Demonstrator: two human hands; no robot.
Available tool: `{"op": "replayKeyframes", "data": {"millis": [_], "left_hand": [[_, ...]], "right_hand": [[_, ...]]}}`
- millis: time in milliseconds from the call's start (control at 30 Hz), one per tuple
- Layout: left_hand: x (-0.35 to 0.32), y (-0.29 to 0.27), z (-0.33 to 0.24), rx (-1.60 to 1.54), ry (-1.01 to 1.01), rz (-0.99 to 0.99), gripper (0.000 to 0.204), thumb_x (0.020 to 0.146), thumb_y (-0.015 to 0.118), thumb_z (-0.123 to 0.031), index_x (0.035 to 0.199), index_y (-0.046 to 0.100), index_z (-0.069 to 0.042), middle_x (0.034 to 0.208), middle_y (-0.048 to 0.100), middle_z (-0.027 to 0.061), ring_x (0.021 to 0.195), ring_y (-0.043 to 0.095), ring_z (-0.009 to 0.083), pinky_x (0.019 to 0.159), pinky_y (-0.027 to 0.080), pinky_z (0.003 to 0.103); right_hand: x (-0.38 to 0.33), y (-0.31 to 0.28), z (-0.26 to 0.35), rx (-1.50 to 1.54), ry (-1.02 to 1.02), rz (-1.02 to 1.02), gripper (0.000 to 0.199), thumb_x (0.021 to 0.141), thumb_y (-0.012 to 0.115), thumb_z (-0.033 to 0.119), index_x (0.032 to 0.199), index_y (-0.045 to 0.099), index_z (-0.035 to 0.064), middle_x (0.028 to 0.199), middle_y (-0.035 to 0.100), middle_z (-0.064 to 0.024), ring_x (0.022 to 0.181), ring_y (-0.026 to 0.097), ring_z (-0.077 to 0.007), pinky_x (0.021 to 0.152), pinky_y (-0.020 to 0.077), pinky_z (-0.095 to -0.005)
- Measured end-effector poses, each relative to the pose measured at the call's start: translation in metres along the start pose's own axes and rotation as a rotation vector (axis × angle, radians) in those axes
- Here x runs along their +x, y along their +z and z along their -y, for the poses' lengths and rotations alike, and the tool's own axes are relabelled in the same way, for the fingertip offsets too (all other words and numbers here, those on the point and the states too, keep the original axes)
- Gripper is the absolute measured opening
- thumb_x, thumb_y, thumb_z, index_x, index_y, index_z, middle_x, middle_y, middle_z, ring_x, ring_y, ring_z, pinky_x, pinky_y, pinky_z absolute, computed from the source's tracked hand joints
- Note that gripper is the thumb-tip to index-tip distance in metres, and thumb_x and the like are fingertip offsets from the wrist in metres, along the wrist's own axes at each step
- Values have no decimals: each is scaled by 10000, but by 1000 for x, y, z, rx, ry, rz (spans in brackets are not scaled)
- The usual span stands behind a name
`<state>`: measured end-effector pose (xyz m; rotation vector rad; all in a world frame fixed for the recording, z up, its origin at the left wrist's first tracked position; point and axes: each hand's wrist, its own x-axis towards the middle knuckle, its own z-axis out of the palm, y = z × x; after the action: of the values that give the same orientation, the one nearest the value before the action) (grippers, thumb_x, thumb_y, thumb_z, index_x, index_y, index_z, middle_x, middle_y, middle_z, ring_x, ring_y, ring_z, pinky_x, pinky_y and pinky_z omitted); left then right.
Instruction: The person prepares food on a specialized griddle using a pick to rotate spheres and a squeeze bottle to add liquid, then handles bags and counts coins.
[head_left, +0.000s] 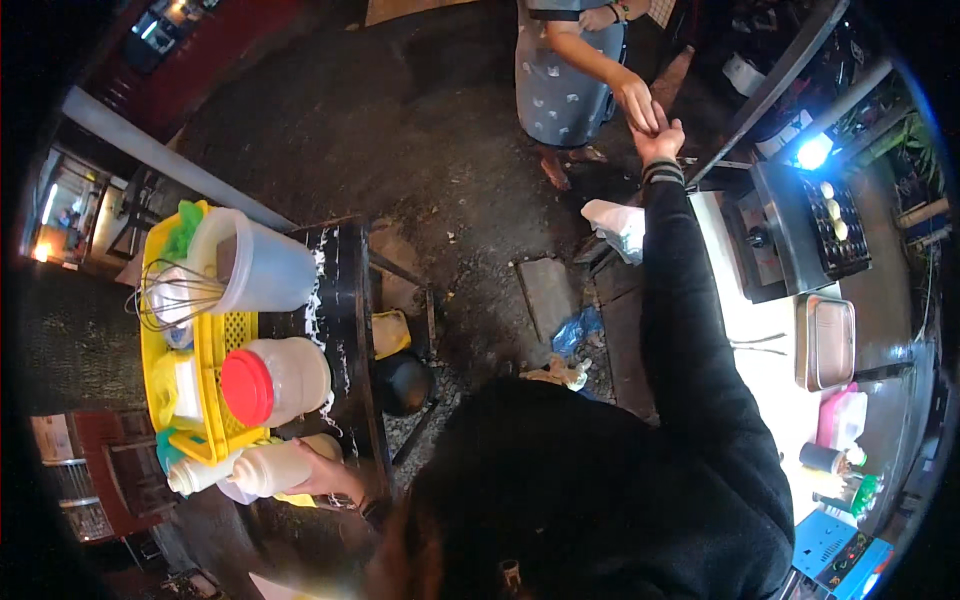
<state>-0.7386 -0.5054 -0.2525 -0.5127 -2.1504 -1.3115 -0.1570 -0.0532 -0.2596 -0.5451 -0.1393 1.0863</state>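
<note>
My right hand [659,141] reaches far forward, palm up with fingers stretched out. Another person's hand [634,98] meets it from above; whether anything small lies between the two hands is hidden. Down at the left, my left hand [325,472] is closed around a cream-coloured squeeze bottle [272,470], which lies tilted with its nozzle to the left. A second squeeze bottle [200,474] is beside it. Close by are a clear jar with a red lid [249,388] and a yellow plastic basket [212,390].
A translucent bucket [270,262] and a wire whisk [175,296] sit at the yellow basket. On the right counter stand a griddle with round moulds [840,225], a metal tray [827,342], a pink container [843,417] and a blue stove [842,553]. A lamp [814,151] glares there.
</note>
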Motion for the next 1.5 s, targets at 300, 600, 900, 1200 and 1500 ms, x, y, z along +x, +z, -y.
{"op": "replayKeyframes", "data": {"millis": [300,600,900,1200,1500], "left_hand": [[-34,9,34,191,15,-61,719,791,747,-195,1293,314,84,1155,485,263,1060,509,318,910,436,432],[-109,46,-134,-543,-30,1780,311,976,467,-137,1237,507,28,1123,595,139,1052,562,204,935,435,314],[-222,96,-298,-1555,-1614,2379,635,950,333,-435,1450,224,-59,1478,249,216,1363,253,367,1127,205,455],[-278,71,-315,-914,-1682,2866,515,978,355,-395,1297,446,-1,1302,501,189,1202,496,284,1004,413,382],[-301,34,-325,-574,-1306,3259,584,967,346,-397,1354,356,40,1320,473,182,1228,456,288,1032,335,413]], "right_hand": [[-26,-12,2,110,55,98,450,946,247,186,1219,406,-134,1257,463,-329,1184,469,-435,1037,371,-531],[-163,5,3,-269,512,191,267,918,441,190,1073,575,19,753,493,4,620,453,-100,515,389,-220],[-343,11,-17,-1660,-473,679,438,827,507,18,1259,434,0,1104,456,-211,1044,468,-350,926,373,-413],[-387,-37,73,-1778,-560,-20,443,841,597,93,1271,497,65,1150,498,-140,1101,459,-299,964,345,-404],[-413,-69,114,-1638,-373,-106,357,679,749,151,1009,648,59,864,551,-80,841,512,-247,793,415,-353]]}}
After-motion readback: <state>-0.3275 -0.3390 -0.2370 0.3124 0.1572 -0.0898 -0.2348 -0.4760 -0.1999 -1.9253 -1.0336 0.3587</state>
